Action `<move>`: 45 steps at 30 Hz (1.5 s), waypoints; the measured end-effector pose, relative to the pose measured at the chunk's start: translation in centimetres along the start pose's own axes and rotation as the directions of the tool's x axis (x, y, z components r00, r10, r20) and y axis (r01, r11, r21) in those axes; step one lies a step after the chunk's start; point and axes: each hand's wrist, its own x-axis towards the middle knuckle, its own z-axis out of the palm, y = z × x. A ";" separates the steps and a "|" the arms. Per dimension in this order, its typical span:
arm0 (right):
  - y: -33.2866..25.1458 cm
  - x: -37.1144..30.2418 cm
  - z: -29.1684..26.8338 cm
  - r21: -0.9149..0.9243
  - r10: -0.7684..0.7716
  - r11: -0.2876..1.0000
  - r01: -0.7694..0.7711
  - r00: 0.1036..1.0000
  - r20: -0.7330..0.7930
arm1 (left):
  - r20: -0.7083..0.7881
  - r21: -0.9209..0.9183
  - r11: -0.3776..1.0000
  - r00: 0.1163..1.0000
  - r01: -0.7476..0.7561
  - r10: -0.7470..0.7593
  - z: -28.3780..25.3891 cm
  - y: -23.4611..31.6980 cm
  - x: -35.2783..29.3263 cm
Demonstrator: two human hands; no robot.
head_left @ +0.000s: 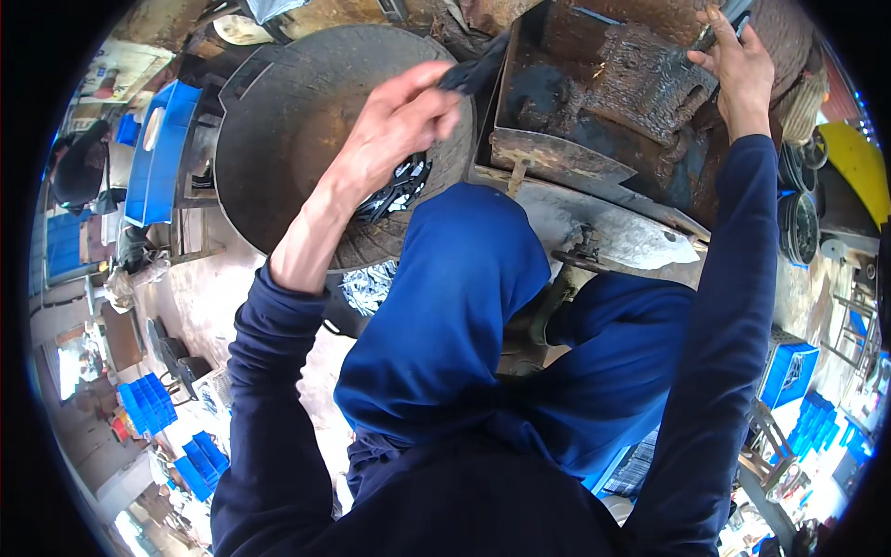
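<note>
My left hand [399, 121] is closed on a dark, flat piece [478, 72], blurred by motion, over the right rim of a large round metal pan [297, 121]. Below that hand, a pile of dark, shiny strip-like pieces [401, 190] lies in the pan. My right hand [740, 74] is at the far right, over the corner of a rusty metal trough [557, 148]. Its fingers pinch a dark grey piece [733, 19], partly cut off by the view's edge. Wet brown-black sludge [640, 84] coats the trough's inside.
A container of bright metal pieces [369, 286] sits under the pan's near edge, beside my knee [473, 251]. Blue crates stand left [162, 153] and right [789, 371]. A ragged pale plate [603, 227] lies below the trough's front, and a yellow panel [854, 172] is at far right.
</note>
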 end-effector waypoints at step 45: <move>2.1 1.3 -0.8 0.069 0.000 0.998 -0.002 0.999 0.036 | -0.111 0.129 0.961 0.960 -0.243 0.258 16.9 4.7 12.3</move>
